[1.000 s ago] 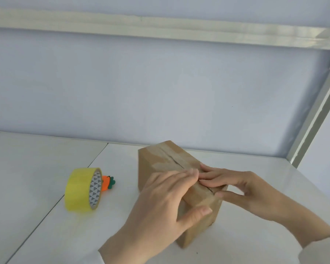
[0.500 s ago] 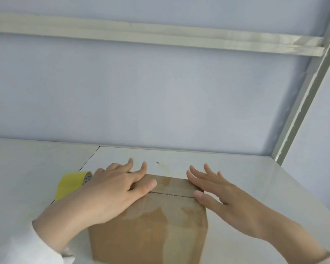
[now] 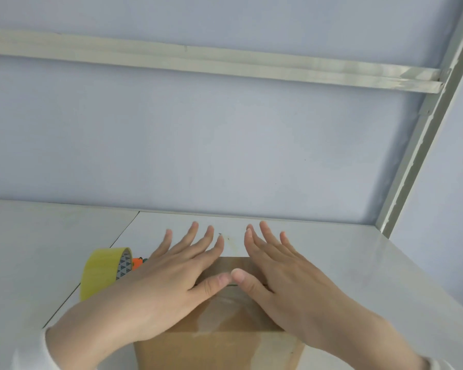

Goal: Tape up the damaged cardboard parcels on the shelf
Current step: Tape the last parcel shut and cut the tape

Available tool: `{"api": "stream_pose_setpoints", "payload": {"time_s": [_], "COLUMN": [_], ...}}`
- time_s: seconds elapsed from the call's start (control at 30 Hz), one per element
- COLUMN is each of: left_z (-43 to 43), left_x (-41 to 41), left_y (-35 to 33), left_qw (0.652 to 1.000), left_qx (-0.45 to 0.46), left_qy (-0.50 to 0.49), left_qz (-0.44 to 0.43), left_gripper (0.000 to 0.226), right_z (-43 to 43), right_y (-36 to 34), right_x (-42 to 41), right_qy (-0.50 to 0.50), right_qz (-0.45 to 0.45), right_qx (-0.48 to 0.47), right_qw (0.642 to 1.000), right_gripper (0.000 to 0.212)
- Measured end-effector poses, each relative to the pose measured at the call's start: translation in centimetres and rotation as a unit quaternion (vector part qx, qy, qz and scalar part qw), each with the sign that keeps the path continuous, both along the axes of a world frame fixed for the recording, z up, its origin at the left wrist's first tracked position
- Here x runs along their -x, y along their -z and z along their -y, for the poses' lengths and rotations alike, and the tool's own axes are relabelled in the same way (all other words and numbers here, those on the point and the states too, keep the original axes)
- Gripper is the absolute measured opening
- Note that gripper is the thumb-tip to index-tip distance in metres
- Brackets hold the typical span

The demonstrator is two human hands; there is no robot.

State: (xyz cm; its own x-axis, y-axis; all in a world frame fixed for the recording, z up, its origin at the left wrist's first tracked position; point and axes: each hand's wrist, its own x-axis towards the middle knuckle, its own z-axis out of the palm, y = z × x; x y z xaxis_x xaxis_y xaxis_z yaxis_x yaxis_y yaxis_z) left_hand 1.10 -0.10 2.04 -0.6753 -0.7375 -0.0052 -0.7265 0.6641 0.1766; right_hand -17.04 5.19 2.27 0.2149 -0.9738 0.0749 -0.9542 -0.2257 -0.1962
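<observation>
Pale blue-grey wall [image 3: 225, 142] is filling the background. Off-white metal rail [image 3: 225, 65] is running across it near the top and meeting a slanted upright post [image 3: 422, 145] at right. Small orange carrot-shaped item [image 3: 136, 263], green at its far end, is lying low at left, only partly showing.

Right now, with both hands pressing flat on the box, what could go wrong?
1. The left hand and right hand press right beside the slit across the top of the box; the flaps may cave inward.
2. The tape roll stands on edge close to the left forearm; a nudge could send it rolling along the shelf.
</observation>
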Motion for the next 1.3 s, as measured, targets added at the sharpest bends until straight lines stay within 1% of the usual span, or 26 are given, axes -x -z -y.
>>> {"api": "stream_pose_setpoints", "payload": {"time_s": [0.1, 0.2, 0.33, 0.43, 0.5, 0.6, 0.67, 0.73, 0.9, 1.03, 1.1, 1.13, 1.17, 1.2, 1.23, 1.27, 1.3], "left_z": [0.0, 0.1, 0.2, -0.1, -0.2, 0.0, 0.3, 0.3, -0.2, 0.4, 0.7, 0.8, 0.7, 0.7, 0.5, 0.5, 0.3], "left_x": [0.4, 0.5, 0.5, 0.4, 0.4, 0.4, 0.4, 0.4, 0.5, 0.5, 0.5, 0.6, 0.8, 0.8, 0.5, 0.4, -0.2], "left_y": [-0.1, 0.4, 1.0, 0.7, 0.6, 1.2, 1.4, 1.3, 0.8, 1.7, 2.0, 2.0, 2.0, 1.9, 1.7, 1.4, 1.2], "left_qw": [1.0, 0.999, 0.998, 0.999, 0.999, 0.999, 0.999, 0.999, 0.999, 1.0, 1.0, 1.0, 1.0, 0.998, 0.988, 0.967, 0.931], "left_qx": [-0.005, 0.005, 0.004, -0.018, -0.025, -0.01, -0.008, -0.01, -0.028, -0.005, -0.003, 0.001, 0.005, -0.004, -0.033, -0.066, -0.091], "left_qy": [0.022, 0.037, 0.034, 0.035, 0.036, 0.037, 0.031, 0.028, 0.019, 0.024, 0.011, 0.003, -0.004, -0.013, -0.037, -0.071, -0.11], "left_qz": [0.001, 0.034, 0.046, 0.032, 0.022, 0.022, 0.032, 0.036, 0.011, 0.018, 0.027, 0.014, -0.017, -0.069, -0.149, -0.236, -0.335], "left_gripper": [0.085, 0.082, 0.06, 0.056, 0.058, 0.074, 0.078, 0.077, 0.071, 0.072, 0.064, 0.059, 0.056, 0.055, 0.055, 0.054, 0.053], "right_z": [0.1, 0.0, 0.1, 0.1, 0.1, 0.2, 0.3, 0.5, 0.3, 0.5, 0.6, 0.7, 0.8, 0.8, 0.7, 0.7, 0.3], "right_y": [0.1, 0.7, 1.0, 1.1, 1.1, 1.1, 1.2, 1.2, 0.8, 1.3, 1.4, 1.5, 1.6, 1.5, 1.1, 0.6, 0.0], "right_x": [-0.8, -1.2, -1.3, -1.5, -1.5, -1.6, -1.6, -1.5, -1.4, -1.4, -1.4, -1.3, -1.2, -1.0, -0.9, -0.4, -0.1], "right_qy": [-0.001, -0.002, -0.002, -0.005, -0.006, -0.004, -0.004, -0.006, -0.012, -0.004, 0.002, 0.005, 0.007, 0.009, 0.019, 0.047, 0.09], "right_qz": [-0.003, -0.032, -0.043, -0.027, -0.024, -0.035, -0.041, -0.038, -0.003, -0.031, -0.037, -0.034, -0.024, 0.007, 0.07, 0.17, 0.272], "right_qx": [-0.023, -0.044, -0.068, -0.078, -0.078, -0.08, -0.082, -0.084, -0.101, -0.087, -0.075, -0.072, -0.066, -0.056, -0.046, -0.026, -0.007], "right_qw": [1.0, 0.998, 0.997, 0.997, 0.997, 0.996, 0.996, 0.996, 0.995, 0.996, 0.996, 0.997, 0.997, 0.998, 0.996, 0.984, 0.958], "right_gripper": [0.095, 0.098, 0.093, 0.093, 0.095, 0.096, 0.095, 0.096, 0.096, 0.098, 0.1, 0.1, 0.1, 0.098, 0.093, 0.086, 0.078]}}
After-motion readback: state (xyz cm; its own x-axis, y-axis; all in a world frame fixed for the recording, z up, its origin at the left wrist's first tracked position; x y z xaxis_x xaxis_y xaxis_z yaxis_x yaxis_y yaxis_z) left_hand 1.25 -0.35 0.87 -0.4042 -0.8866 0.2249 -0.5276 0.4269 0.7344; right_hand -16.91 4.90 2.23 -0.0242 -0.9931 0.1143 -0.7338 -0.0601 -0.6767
